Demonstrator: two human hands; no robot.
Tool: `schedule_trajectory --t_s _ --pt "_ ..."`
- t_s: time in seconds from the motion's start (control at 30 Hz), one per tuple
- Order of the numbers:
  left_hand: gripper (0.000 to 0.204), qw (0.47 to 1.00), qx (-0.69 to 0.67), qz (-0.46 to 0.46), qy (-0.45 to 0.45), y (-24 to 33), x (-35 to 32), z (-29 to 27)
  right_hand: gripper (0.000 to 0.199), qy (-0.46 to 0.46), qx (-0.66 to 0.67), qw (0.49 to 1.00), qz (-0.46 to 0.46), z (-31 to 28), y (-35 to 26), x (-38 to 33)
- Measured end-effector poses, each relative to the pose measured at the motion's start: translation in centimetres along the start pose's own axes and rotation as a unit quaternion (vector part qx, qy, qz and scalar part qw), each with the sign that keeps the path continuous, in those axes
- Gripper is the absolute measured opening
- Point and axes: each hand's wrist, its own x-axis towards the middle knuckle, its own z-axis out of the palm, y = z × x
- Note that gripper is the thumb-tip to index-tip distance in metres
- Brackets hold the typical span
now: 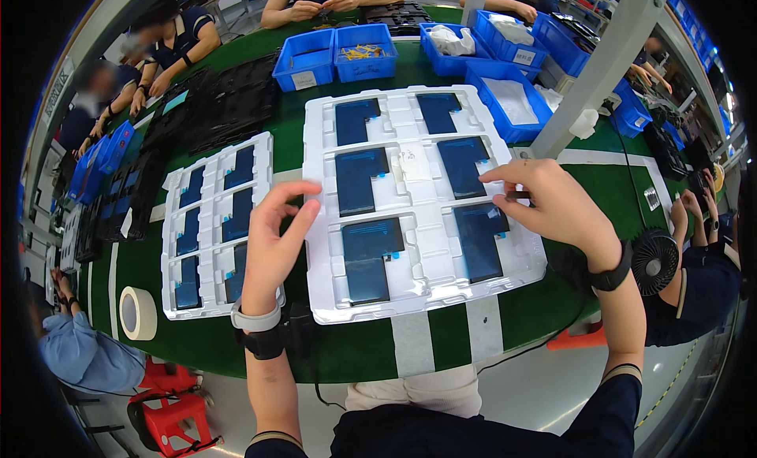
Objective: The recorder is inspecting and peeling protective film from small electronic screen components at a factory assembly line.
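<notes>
In front of me lies a white plastic tray (426,300) with two columns of flat, dark blue, L-shaped pieces in its recesses. My left hand (276,241) is at the tray's left edge, thumb and fingers apart, with nothing in it. Over the right edge, my right hand (548,198) has its fingers bent and fingertips apart, close to the middle-right blue piece (461,168). Something dark shows between its fingers; I cannot tell whether that is the table behind. A small white paper (412,163) lies at the tray's middle.
A smaller-looking white tray (217,300) with similar pieces lies to the left, near a tape roll (138,313). Blue bins (365,68) line the back. A grey post (603,64) rises at right, near a black fan (655,261). Co-workers sit around the green table (355,359).
</notes>
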Motion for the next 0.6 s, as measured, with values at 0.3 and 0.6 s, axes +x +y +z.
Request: schedule_trajectory --t_s 0.3,0.6 --pt "0.04 0.972 0.21 0.016 -0.106 -0.2 -0.7 0.9 0.021 0.03 -0.023 0.996 0.078 -1.3 1.4 4.0" --pt "0.037 0.966 0.233 0.007 -0.113 -0.2 -0.8 1.0 0.027 -0.008 -0.088 0.995 -0.043 1.1 2.4 4.3"
